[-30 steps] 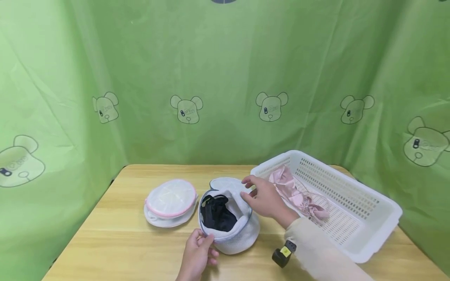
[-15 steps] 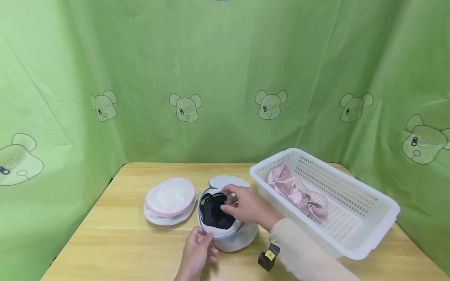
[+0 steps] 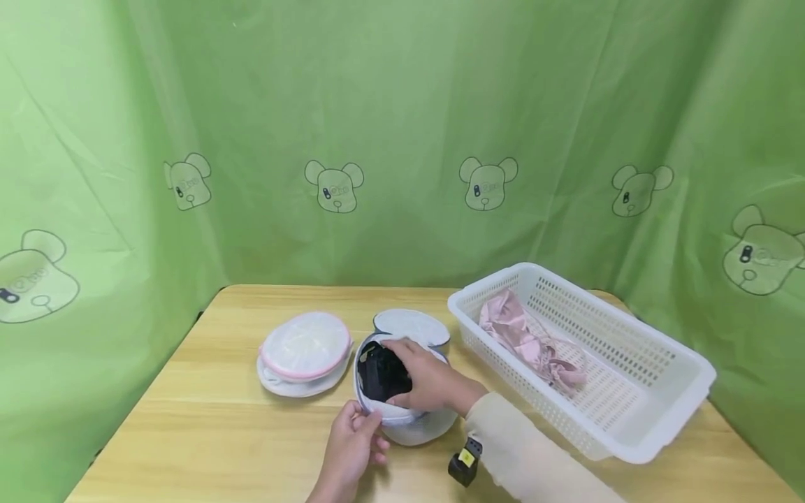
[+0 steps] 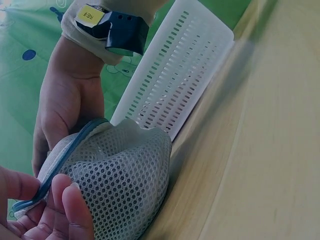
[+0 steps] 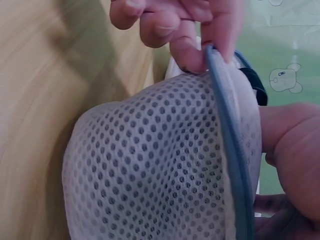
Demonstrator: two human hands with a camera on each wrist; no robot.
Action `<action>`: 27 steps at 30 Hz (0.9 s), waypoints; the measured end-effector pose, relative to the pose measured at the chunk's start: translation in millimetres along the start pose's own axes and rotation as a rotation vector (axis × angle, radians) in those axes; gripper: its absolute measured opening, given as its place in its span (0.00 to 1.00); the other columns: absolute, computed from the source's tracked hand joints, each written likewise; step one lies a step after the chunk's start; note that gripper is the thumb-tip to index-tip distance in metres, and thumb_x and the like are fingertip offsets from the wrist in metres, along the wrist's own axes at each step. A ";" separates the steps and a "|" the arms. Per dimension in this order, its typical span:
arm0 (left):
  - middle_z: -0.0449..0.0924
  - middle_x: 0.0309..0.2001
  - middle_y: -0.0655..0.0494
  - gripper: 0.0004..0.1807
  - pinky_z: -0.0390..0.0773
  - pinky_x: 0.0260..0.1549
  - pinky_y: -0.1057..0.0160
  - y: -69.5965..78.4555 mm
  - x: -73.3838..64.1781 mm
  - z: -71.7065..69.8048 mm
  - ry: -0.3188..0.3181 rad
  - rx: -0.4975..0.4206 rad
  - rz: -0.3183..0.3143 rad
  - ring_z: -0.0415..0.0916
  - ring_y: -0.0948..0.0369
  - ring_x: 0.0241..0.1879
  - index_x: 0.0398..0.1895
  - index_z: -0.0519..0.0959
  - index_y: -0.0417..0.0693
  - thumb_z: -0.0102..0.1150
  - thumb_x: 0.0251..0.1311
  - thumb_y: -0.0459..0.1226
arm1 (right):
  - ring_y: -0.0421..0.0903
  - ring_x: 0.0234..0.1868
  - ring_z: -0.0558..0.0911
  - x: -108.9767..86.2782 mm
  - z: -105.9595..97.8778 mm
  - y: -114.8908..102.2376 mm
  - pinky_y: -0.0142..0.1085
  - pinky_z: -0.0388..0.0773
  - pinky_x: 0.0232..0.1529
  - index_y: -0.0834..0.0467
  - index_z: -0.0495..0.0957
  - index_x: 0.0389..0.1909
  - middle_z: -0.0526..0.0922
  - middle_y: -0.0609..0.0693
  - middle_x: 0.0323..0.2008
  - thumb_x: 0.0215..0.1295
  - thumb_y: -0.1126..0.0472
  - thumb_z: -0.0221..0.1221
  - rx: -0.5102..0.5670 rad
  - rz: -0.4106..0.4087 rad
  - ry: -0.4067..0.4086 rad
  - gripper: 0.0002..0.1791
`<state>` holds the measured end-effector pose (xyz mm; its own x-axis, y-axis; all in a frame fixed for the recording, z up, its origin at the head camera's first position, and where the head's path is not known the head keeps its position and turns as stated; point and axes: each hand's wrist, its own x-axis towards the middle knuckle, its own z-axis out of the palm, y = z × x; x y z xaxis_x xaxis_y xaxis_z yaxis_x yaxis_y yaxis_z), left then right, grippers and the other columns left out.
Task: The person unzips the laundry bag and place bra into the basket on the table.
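A white mesh laundry bag (image 3: pixel 415 429) with a blue-grey zip edge stands on the table, its round lid (image 3: pixel 411 327) folded back. Inside lies a black garment (image 3: pixel 380 374), partly covered by my right hand. My left hand (image 3: pixel 352 440) pinches the near rim between thumb and fingers, which the left wrist view shows along the zip (image 4: pixel 65 162). Reaching in from the right, my right hand (image 3: pixel 430 381) spreads over the garment, thumb towards the near rim. In the right wrist view the bag wall hides some of its fingers.
A white perforated basket (image 3: pixel 629 440) holding a pink garment (image 3: pixel 518 339) stands to the right. Flattened white mesh bags with pink edging (image 3: pixel 307 346) lie to the left. A green curtain (image 3: pixel 402 237) hangs behind the wooden table (image 3: pixel 207 419).
My right hand has moved left and down from the bag's far right rim into its opening, over the black garment. My left hand keeps its hold on the near rim.
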<state>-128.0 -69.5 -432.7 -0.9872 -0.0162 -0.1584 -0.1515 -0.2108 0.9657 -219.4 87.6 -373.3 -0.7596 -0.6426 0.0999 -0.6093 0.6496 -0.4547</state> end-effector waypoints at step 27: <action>0.77 0.27 0.55 0.06 0.78 0.17 0.66 -1.1 1.9 -2.3 -0.015 0.016 -0.008 0.75 0.61 0.21 0.40 0.67 0.38 0.51 0.68 0.33 | 0.56 0.50 0.76 9.1 14.6 -2.3 0.50 0.77 0.53 0.58 0.62 0.70 0.66 0.67 0.56 0.43 0.62 0.76 -0.040 0.059 -0.042 0.50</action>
<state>-129.6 -71.5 -434.6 -0.9866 0.0001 -0.1633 -0.1602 -0.1956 0.9675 -221.6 74.4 -384.3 -0.7849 -0.6186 0.0365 -0.5729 0.7019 -0.4232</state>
